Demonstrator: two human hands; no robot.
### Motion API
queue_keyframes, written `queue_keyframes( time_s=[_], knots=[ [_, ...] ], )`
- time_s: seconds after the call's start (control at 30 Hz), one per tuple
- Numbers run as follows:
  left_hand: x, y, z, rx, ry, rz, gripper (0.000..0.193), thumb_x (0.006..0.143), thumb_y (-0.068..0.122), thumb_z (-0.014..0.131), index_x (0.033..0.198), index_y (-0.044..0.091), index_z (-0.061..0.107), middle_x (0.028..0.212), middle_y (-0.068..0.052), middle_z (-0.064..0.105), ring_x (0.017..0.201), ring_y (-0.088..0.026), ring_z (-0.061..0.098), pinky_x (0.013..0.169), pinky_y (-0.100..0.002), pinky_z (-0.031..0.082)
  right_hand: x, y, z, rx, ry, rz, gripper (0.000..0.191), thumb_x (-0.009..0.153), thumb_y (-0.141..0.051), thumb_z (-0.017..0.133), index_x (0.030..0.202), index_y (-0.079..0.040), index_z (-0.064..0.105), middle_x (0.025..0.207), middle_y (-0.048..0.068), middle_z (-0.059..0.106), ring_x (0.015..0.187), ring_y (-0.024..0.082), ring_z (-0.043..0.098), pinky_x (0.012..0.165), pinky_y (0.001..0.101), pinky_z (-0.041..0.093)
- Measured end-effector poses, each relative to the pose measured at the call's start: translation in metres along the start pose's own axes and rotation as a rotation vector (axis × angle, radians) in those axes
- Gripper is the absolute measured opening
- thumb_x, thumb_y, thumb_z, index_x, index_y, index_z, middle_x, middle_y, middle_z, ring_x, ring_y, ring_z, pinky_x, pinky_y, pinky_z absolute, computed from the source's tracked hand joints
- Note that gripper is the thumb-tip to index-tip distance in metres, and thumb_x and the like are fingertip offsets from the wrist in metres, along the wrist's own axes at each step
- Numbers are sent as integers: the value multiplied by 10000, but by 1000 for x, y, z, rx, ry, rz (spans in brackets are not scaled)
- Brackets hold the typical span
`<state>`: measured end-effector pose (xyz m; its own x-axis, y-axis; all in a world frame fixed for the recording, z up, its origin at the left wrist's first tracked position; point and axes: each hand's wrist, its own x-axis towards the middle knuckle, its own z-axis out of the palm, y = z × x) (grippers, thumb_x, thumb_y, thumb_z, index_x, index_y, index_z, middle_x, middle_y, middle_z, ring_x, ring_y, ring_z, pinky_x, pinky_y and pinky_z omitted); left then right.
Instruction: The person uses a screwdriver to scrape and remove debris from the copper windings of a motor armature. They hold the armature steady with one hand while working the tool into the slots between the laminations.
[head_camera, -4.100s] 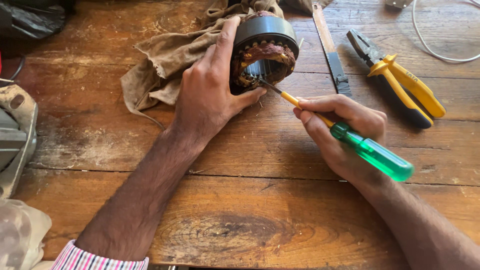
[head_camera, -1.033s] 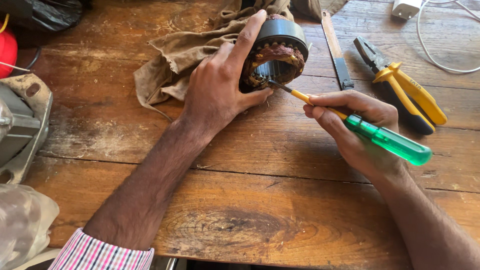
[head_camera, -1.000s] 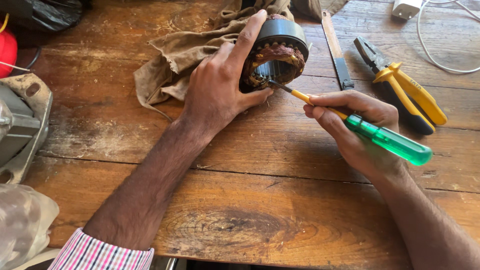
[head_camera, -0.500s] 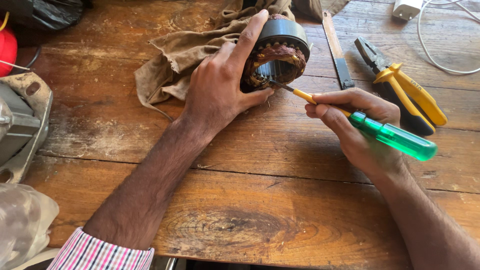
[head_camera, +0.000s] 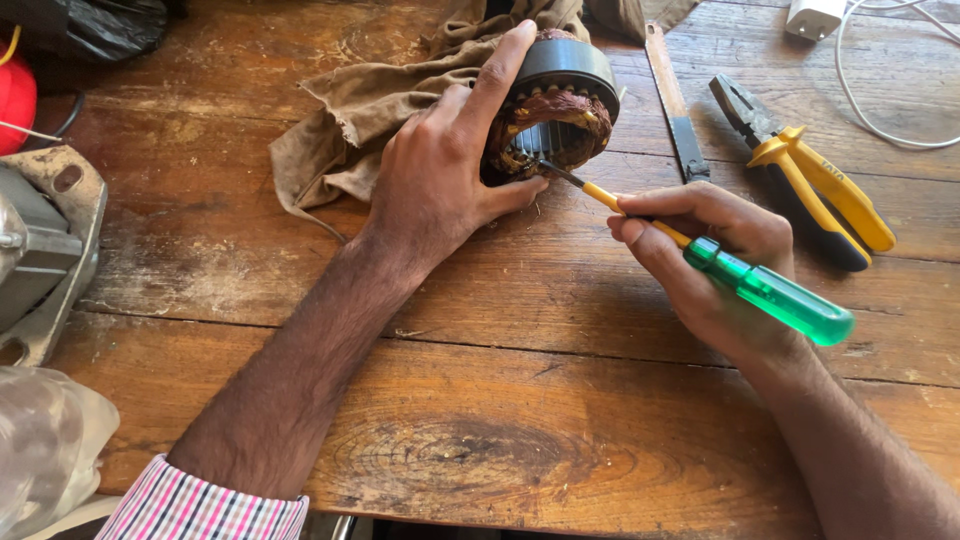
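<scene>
Head view: the motor stator (head_camera: 555, 105), a dark ring with copper windings, stands on its edge on the wooden worktop (head_camera: 520, 440), toward the far middle, with its open bore facing the near edge and slightly right. The left hand (head_camera: 440, 185) is clasped around the stator's left side, index finger stretched over the top of the ring and thumb pressed against the lower rim. The right hand (head_camera: 710, 260) is closed around the screwdriver (head_camera: 700, 250) at the junction of yellow shaft and green transparent handle. The screwdriver's long axis runs diagonally: the tip points up and left into the lower part of the bore, touching the windings, and the handle end points down and right, projecting past the hand. A brown cloth (head_camera: 370, 110) lies crumpled behind and to the left of the stator, partly under the left hand. Just right of the stator a narrow metal blade (head_camera: 675, 100) lies lengthwise away from the near edge; further right, yellow-handled pliers (head_camera: 810, 180) lie diagonally, jaws pointing far-left. A white cable (head_camera: 870, 100) loops at the far right corner. A grey metal housing (head_camera: 45, 250) occupies the left edge. The widest bare area of worktop lies between the two forearms and along the near edge.
</scene>
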<state>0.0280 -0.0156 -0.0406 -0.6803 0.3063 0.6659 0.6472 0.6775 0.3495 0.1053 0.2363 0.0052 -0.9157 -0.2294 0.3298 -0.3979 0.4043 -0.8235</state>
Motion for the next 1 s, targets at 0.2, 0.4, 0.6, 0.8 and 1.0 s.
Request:
queue_keyframes(
  time_s=[0.2,0.4,0.6,0.8,1.0],
  knots=[
    [-1,0,-1,-3,1,4,1219,825,430,970,1640,269,77,1113,-128,693,1012,-275,747,924,-470,653,1,0,0,9,-18,-19,175,988,-20,700,1159,14,713,1063,115,784,1014,115,752,897,223,608],
    [-1,0,-1,-5,-5,4,1220,823,414,970,1640,267,76,1112,-129,691,1012,-273,746,922,-466,654,1,1,0,-6,-13,-69,175,986,1,699,1159,12,721,1095,123,777,1028,121,744,907,228,606],
    [0,1,-1,-3,-6,2,1230,814,425,973,1639,266,75,1103,-129,688,1006,-277,745,931,-475,649,1,-2,1,-30,0,-36,170,983,10,701,1149,11,738,1089,128,787,1001,118,741,883,221,602],
    [-1,1,-1,-2,14,6,1239,800,431,976,1639,268,79,1114,-135,692,1011,-288,743,930,-479,645,2,-1,0,2,-9,-9,173,989,-2,679,1152,30,727,1068,138,787,1025,139,763,912,239,615],
    [0,4,-2,-3,11,-3,1238,781,457,989,1636,259,116,1090,-144,693,976,-291,749,911,-472,653,6,4,-4,76,-23,11,148,990,8,676,1128,46,717,1054,166,780,1018,175,769,928,281,635]
  ],
)
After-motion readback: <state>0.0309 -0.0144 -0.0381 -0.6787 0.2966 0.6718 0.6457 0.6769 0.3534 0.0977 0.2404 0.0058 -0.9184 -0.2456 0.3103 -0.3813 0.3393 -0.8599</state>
